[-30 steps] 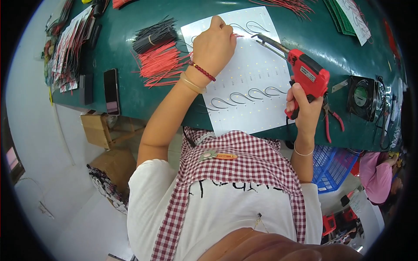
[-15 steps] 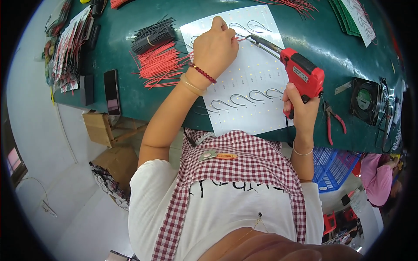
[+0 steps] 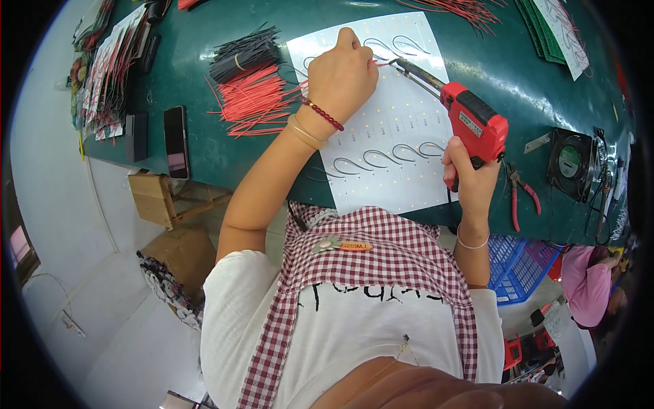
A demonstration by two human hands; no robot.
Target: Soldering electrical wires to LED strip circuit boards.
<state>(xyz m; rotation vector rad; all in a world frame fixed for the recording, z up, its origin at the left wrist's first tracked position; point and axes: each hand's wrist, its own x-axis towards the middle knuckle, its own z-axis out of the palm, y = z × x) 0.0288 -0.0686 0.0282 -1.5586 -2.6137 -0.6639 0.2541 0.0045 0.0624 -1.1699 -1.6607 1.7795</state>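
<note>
Right hand [image 3: 475, 178] wrapped tight round the red gun [image 3: 477, 121]; left hand [image 3: 343, 75], fingers together, pinching a red wire [image 3: 382, 64] over the sheet [image 3: 381, 189].

I'm checking the lettering now: big black characters run across the white shirt [image 3: 381, 327], cut off by the edge of the checked apron [image 3: 381, 269], so I get only pieces. Up on that apron, an orange oval patch [image 3: 355, 246] carries one short line of letters. Over to the red soldering gun [image 3: 492, 136], its pale label [image 3: 470, 122] too fine for me. The black fan's [image 3: 578, 178] round green label [image 3: 568, 161] blurs, and tiny marks dot the white sheet [image 3: 402, 140], unreadable from here.
</note>
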